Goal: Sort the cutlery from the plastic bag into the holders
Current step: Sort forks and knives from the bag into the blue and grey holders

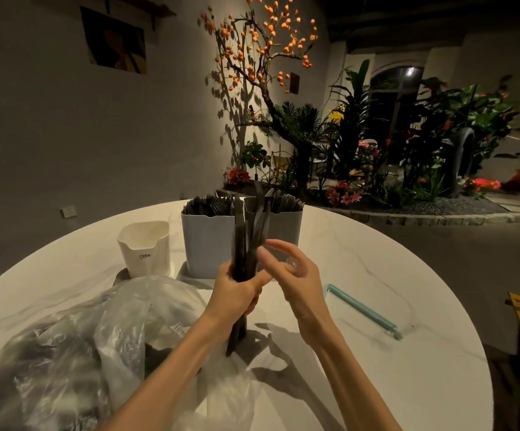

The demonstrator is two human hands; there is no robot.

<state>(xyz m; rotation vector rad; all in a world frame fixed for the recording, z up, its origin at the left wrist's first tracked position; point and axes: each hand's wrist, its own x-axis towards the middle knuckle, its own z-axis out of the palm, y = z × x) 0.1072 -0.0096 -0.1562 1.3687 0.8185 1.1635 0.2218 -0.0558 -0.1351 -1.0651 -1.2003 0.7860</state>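
Left hand clamped round bundle of black cutlery, frame centre, held upright so heads fan out for picking. Right hand beside it, fingers apart, nothing held, likely poised to pull one piece. Two grey holders behind, already full. White cup upper left empty. Plastic bag lower left, mouth open for reach.

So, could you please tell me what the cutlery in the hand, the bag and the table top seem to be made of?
The cutlery bundle looks like matte black plastic: thin, flat and dull, without metallic glint. The bag is clear thin plastic film, crinkled and glossy. The table top looks like white marble or a marble-look slab, given its grey veins; which one I cannot tell.
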